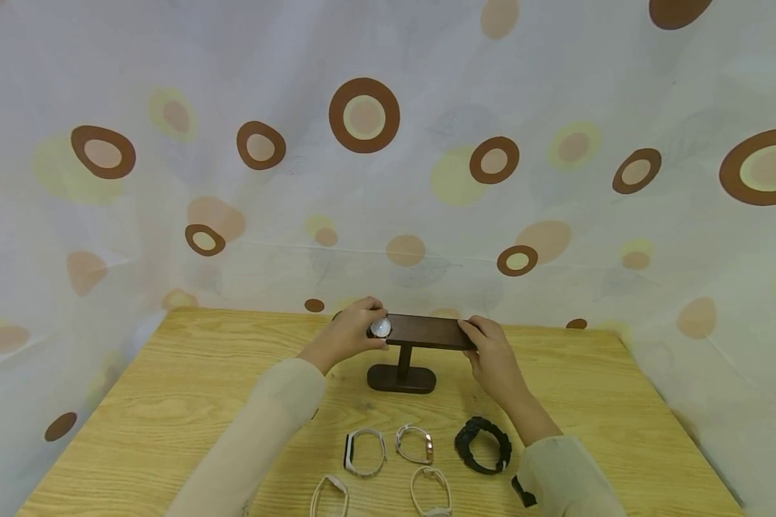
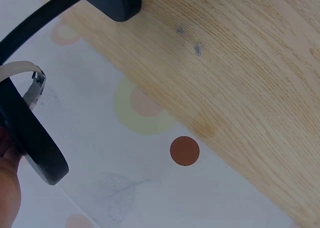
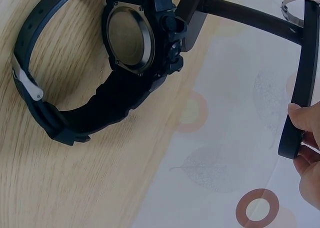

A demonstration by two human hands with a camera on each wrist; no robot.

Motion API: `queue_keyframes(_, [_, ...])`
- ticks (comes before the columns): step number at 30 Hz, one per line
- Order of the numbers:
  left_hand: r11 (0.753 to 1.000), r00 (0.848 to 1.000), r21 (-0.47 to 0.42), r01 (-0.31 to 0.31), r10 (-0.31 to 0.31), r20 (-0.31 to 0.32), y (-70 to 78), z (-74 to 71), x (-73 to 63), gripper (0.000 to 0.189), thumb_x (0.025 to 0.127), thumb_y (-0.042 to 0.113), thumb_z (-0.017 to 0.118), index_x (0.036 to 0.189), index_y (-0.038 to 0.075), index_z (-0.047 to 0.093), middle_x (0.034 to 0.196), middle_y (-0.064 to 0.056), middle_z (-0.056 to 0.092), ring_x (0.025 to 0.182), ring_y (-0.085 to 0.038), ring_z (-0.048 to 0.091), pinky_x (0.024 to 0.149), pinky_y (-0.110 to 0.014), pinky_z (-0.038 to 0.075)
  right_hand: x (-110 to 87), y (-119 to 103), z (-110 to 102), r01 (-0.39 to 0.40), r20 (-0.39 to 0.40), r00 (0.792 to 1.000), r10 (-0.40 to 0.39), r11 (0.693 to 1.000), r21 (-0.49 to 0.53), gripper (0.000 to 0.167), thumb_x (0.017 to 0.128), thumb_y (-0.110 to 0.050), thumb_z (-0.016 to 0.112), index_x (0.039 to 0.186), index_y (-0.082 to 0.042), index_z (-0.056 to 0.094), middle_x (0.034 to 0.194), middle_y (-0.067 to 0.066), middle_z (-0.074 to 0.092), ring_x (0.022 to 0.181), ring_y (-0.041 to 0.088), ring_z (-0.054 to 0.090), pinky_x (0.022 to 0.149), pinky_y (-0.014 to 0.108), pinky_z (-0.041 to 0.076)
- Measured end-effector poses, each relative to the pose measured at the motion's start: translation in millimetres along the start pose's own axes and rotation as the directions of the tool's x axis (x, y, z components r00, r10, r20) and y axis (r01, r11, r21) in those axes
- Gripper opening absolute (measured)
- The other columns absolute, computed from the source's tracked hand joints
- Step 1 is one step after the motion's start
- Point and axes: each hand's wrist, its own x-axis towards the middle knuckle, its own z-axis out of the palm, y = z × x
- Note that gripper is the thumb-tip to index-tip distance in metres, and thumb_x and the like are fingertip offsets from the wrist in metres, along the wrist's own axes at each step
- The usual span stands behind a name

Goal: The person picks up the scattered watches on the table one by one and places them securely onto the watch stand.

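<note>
A dark brown watch stand (image 1: 427,331) with a long top bar, one post and a rounded base (image 1: 401,379) stands on the table. A wristwatch with a white dial (image 1: 381,328) sits round the bar's left part. My left hand (image 1: 350,334) grips this watch, fingers at the bar's top edge and thumb below. In the left wrist view its pale strap and metal clasp (image 2: 36,81) loop out beneath the bar. At the other end, my right hand (image 1: 494,359) pinches the bar between thumb and fingers, as the right wrist view also shows.
On the wooden table (image 1: 187,402), nearer me, lie a chunky black watch (image 1: 470,434), a white band with a dark face (image 1: 349,452), a small rose-gold watch (image 1: 429,449) and two pale-strapped watches. A dark piece (image 1: 524,492) lies by the right sleeve. Patterned cloth (image 1: 427,108) hangs behind.
</note>
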Motion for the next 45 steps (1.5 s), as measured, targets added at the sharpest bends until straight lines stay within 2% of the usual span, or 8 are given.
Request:
queue_keyframes(23, [0.999, 1.0, 0.031, -0.017, 0.018, -0.017, 10.3, 2.2, 5.3, 0.054, 0.076, 0.028, 0.075, 0.118, -0.002, 0.061, 0.118, -0.013, 0.056, 0.105, -0.024, 0.059, 0.086, -0.03, 0.054, -2.2, 3, -6, 0.013, -0.007, 1.0, -0.013, 1.0, -0.017, 0.044, 0.07, 0.011, 0.073, 0.113, 0.007, 0.062, 0.11, 0.021, 0.058, 0.106, 0.037, 0.053, 0.088, 0.045, 0.052])
queue_keyframes(37, [0.999, 0.999, -0.018, -0.042, 0.042, 0.005, 18.3, 6.1, 11.0, 0.054, 0.078, 0.023, 0.074, 0.12, -0.006, 0.058, 0.119, -0.016, 0.055, 0.108, -0.026, 0.057, 0.089, -0.031, 0.052, -5.0, 5, -7, 0.015, -0.013, 1.0, -0.015, 1.0, -0.014, 0.045, 0.07, 0.01, 0.073, 0.113, 0.006, 0.063, 0.109, 0.021, 0.058, 0.106, 0.037, 0.054, 0.089, 0.045, 0.051])
queue_keyframes(45, [0.999, 1.0, -0.035, -0.024, 0.024, 0.004, 17.1, 6.8, 9.6, 0.056, 0.078, 0.021, 0.074, 0.122, -0.007, 0.056, 0.121, -0.017, 0.053, 0.11, -0.027, 0.056, 0.09, -0.032, 0.052, -3.9, 4, -3, 0.052, -0.036, 0.998, -0.053, 0.998, -0.028, 0.044, 0.069, 0.011, 0.074, 0.112, 0.007, 0.063, 0.109, 0.021, 0.058, 0.105, 0.037, 0.054, 0.088, 0.044, 0.052])
